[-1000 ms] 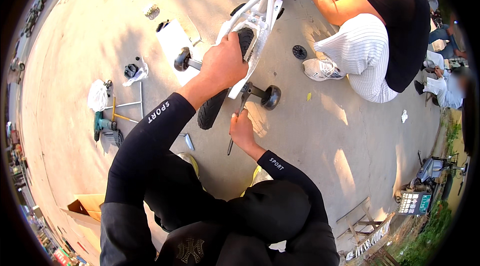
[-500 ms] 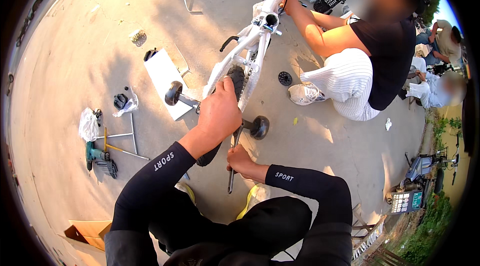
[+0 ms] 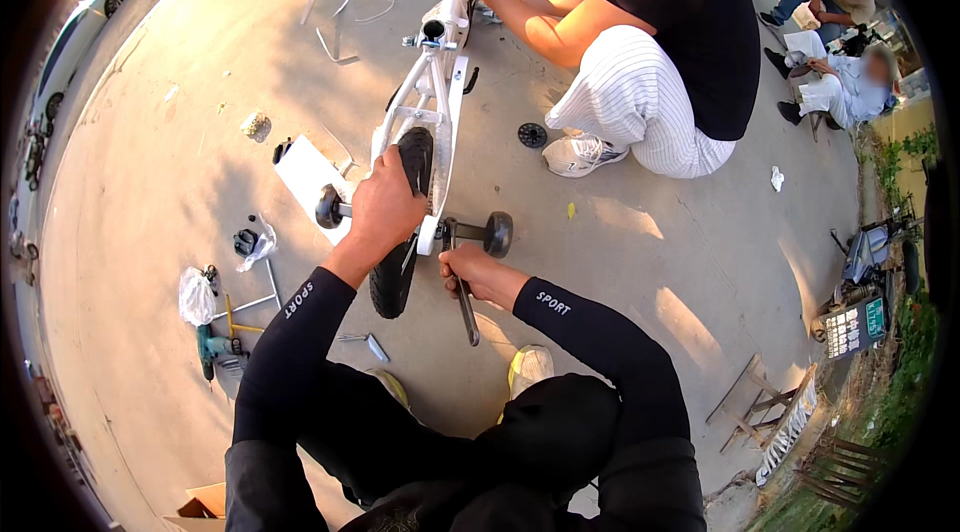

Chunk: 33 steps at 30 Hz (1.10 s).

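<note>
A small white bicycle frame (image 3: 447, 132) stands in front of me, its black rear tyre (image 3: 393, 282) toward me. My left hand (image 3: 385, 204) is closed over the top of that tyre. My right hand (image 3: 484, 272) is wrapped round a dark metal wrench (image 3: 466, 316), whose upper end sits at the rear axle. Just right of the wrench is a black training wheel (image 3: 498, 234); a second training wheel (image 3: 329, 207) sticks out left of the tyre, beside my left wrist. My palm and fingers hide part of the wrench's shaft.
A crouching person (image 3: 690, 42) reaches toward the bicycle's far end. At left lie a green power drill (image 3: 207, 347), a plastic bag (image 3: 197, 296) and a white sheet (image 3: 312, 182). A black disc (image 3: 532, 135) lies by the person's shoe. A wooden stool (image 3: 760, 407) stands right.
The view has shifted, so the bicycle sits further left. More of the rear tyre shows below my left hand. The wrench now leans, its lower end further right; both hands keep their hold.
</note>
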{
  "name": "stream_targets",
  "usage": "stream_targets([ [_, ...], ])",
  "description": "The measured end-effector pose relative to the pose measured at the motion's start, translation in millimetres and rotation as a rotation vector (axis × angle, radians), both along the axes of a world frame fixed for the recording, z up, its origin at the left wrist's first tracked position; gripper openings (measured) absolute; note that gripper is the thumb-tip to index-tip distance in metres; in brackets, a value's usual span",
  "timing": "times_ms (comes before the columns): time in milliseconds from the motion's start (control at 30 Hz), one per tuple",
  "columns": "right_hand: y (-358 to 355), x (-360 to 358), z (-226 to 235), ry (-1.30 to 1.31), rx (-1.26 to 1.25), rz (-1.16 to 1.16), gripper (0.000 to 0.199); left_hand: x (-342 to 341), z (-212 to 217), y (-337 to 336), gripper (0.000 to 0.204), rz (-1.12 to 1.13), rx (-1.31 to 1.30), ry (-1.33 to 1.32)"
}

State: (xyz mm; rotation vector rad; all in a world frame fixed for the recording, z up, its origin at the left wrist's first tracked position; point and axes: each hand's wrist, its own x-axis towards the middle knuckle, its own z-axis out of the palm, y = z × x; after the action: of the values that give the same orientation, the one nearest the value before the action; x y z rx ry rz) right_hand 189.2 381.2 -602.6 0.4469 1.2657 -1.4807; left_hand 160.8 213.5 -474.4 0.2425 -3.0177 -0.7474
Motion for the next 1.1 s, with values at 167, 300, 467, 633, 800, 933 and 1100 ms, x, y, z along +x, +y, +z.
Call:
stream_targets([
  [167, 16, 41, 9, 0.418, 0.245, 0.085, 0.022, 2, -4, -7, 0.05, -0.003, -0.042, -0.045],
  [300, 30, 69, -10, 0.559, 0.406, 0.055, 0.03, 1, -8, -10, 0.046, -0.004, -0.062, -0.011],
  [467, 19, 84, -64, 0.955, 0.473, 0.115, 0.029, -3, -5, -7, 0.047, -0.017, -0.065, -0.054],
  [633, -6, 74, -55, 1.031, 0.56, 0.121, 0.025, -2, -6, -7, 0.046, -0.015, -0.061, -0.061],
  [800, -21, 74, -66, 1.037, 0.637, 0.122, 0.025, -4, -10, -7, 0.054, -0.011, -0.065, -0.037],
  [933, -27, 77, -79, 1.15, 0.662, 0.135, 0.025, -6, -8, -7, 0.045, -0.029, -0.06, -0.062],
  [1100, -31, 72, -72, 1.068, 0.629, 0.175, 0.026, -3, -6, -6, 0.047, -0.004, -0.061, -0.098],
])
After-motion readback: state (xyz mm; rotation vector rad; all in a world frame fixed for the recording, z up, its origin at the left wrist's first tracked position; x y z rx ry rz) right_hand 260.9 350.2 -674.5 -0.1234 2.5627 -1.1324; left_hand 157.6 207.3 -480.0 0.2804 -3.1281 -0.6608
